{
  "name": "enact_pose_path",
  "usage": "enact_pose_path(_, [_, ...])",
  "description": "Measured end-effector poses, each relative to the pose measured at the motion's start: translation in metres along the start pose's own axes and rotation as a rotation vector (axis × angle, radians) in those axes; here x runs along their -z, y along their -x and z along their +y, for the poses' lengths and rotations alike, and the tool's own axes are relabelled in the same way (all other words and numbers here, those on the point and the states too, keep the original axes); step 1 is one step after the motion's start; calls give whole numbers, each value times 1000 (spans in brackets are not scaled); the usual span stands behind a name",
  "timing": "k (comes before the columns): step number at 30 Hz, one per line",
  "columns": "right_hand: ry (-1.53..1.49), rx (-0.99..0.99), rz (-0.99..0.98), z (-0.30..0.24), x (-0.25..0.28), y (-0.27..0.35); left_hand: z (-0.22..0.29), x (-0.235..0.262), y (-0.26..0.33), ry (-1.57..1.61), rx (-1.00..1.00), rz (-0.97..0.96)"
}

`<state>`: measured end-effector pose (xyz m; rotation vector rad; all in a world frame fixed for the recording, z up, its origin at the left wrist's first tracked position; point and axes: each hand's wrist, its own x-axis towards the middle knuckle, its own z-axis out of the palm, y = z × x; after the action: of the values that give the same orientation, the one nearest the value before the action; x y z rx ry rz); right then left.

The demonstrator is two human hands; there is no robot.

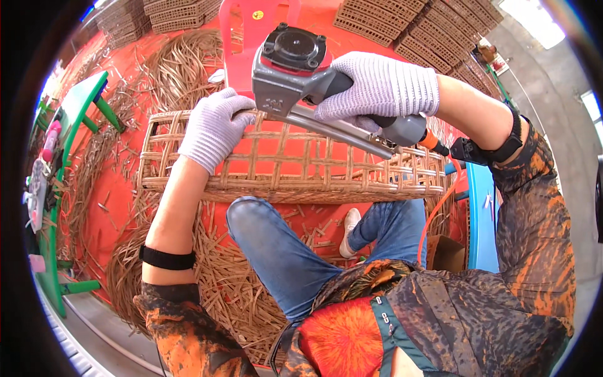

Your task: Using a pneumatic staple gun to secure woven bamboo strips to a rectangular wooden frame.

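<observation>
A pneumatic staple gun [279, 88], grey with a black round cap, is held by its handle in my gloved right hand [392, 88]. Its nose is over the far top edge of a long openwork basket [270, 184] woven from brown strips. The gun's long magazine slants across the basket toward the right. My left hand [217, 129], also in a whitish knit glove, grips the basket's far edge just left of the gun, its fingers curled over the weave. The basket stands in front of my knees. Whether the gun's tip touches the weave is hidden.
A red air hose [438, 210] runs from the gun's handle past my right side. Loose strips [232, 295] litter the red floor. A red plastic chair [237, 66] stands behind the basket, a green bench [85, 103] at left, a blue stool [482, 220] at right. Woven stacks [427, 31] lie behind.
</observation>
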<state>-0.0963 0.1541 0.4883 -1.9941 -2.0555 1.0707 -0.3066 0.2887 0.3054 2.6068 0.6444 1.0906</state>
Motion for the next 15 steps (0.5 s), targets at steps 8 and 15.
enact_pose_path(8, [-34,-15,-22,-3,-1,-6,9,2,-5,180,333,-60])
enact_pose_path(15, [-7,17,29,-2,-6,-4,1,3,2,210,153,-37])
